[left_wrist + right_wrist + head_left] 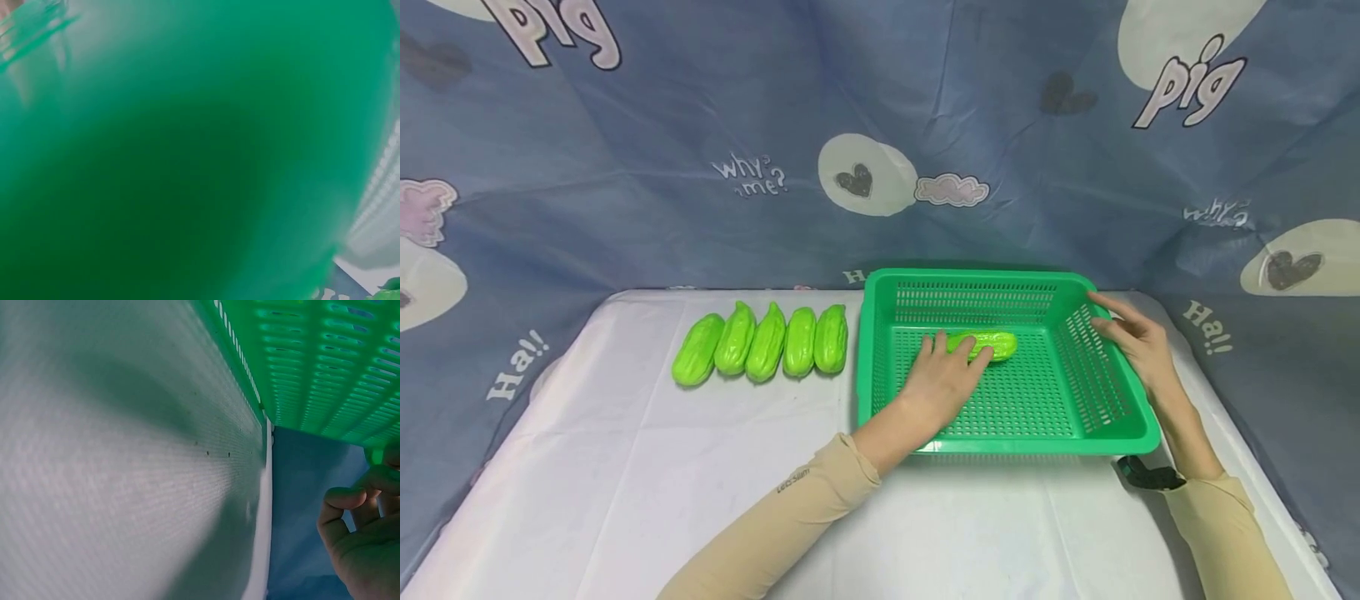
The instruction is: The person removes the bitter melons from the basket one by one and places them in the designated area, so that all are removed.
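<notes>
Inside a green plastic basket, a bright green ridged cucumber lies flat on the perforated bottom. My left hand reaches over the near rim; its fingers and thumb lie around the cucumber's left part, hiding some of it. The basket's right rim is held by my right hand, one digit lapping over the inside. In the right wrist view, bent fingers of the right hand show beside the slotted basket wall. Blurred green basket wall fills most of the left wrist view, so the left hand's grasp is hidden there.
Several matching cucumbers stand side by side in a row left of the basket, on a white cloth-covered table. A blue printed curtain hangs behind and around the table. A black device sits at my right wrist.
</notes>
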A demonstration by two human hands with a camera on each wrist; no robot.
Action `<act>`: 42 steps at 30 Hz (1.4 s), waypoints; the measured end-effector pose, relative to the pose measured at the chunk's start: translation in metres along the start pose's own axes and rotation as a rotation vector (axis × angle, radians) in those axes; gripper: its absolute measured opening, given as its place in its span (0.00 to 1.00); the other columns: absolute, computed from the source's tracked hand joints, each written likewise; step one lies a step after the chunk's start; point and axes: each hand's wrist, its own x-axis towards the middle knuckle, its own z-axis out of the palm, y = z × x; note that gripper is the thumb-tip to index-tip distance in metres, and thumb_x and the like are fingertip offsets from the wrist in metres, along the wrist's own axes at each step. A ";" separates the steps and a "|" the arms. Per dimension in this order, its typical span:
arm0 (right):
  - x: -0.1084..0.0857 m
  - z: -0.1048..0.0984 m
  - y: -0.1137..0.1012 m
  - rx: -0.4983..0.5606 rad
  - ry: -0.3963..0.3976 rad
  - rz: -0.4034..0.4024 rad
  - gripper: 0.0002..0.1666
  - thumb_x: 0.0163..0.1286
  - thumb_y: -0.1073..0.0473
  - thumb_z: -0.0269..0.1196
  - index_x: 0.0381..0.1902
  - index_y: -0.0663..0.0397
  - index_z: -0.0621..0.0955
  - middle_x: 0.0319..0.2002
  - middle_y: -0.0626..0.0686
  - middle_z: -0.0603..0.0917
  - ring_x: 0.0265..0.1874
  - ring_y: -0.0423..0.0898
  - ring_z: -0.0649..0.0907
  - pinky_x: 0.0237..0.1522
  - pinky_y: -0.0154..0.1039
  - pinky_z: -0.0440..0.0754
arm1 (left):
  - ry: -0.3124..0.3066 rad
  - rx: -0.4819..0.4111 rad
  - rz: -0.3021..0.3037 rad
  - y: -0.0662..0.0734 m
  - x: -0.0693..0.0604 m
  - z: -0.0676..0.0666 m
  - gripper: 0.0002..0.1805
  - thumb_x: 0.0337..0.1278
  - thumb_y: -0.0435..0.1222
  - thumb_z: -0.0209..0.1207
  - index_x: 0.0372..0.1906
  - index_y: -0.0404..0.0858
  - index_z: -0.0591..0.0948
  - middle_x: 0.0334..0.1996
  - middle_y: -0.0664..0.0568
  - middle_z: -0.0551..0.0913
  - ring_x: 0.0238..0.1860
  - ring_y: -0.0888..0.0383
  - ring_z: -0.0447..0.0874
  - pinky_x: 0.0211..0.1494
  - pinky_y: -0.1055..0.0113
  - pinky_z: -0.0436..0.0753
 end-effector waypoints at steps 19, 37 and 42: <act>0.000 -0.003 0.001 -0.056 0.012 0.025 0.28 0.82 0.60 0.63 0.76 0.45 0.78 0.36 0.29 0.91 0.17 0.33 0.79 0.28 0.27 0.78 | 0.005 -0.016 -0.085 -0.001 0.001 0.001 0.26 0.83 0.54 0.51 0.77 0.55 0.70 0.68 0.43 0.82 0.68 0.38 0.80 0.77 0.41 0.78; 0.000 0.000 -0.001 0.031 -0.001 0.021 0.27 0.82 0.61 0.63 0.76 0.47 0.79 0.13 0.39 0.77 0.06 0.37 0.68 0.12 0.38 0.66 | -0.004 0.005 -0.044 -0.001 -0.001 0.002 0.28 0.77 0.44 0.62 0.75 0.50 0.68 0.65 0.43 0.85 0.60 0.41 0.88 0.65 0.47 0.87; 0.000 0.000 -0.001 0.028 -0.001 0.025 0.27 0.82 0.61 0.63 0.76 0.47 0.79 0.14 0.39 0.78 0.07 0.37 0.69 0.13 0.38 0.67 | -0.008 0.033 -0.029 -0.001 -0.002 0.002 0.34 0.71 0.37 0.68 0.77 0.52 0.68 0.68 0.43 0.82 0.58 0.42 0.89 0.60 0.52 0.89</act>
